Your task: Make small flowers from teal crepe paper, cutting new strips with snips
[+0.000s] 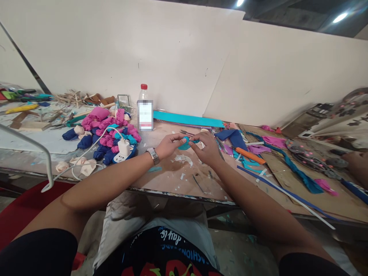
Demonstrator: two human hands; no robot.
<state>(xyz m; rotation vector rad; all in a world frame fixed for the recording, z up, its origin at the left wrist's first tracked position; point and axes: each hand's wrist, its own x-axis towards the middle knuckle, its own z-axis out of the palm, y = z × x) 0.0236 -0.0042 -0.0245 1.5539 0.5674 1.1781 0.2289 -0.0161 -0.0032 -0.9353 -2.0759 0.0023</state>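
Note:
A small turquoise piece [184,145], paper or cloth, I cannot tell which, is held between both hands above the table. My left hand [168,147], with a metal watch [153,155] on its wrist, pinches the left side of it between thumb and fingers. From the right, my right hand [207,147] is closed with its fingertips on the other side of the same piece. The fingers hide part of it. Just below the hands, a whitish smear [184,159] marks the tabletop [169,178].
To the left lie a heap of pink, blue and turquoise rolled bundles [106,124] and a power strip [125,153] with a white plug. A red-capped bottle [144,111] stands behind. At right are an orange-handled tool [250,155], fabric strips and another person's hand [358,163].

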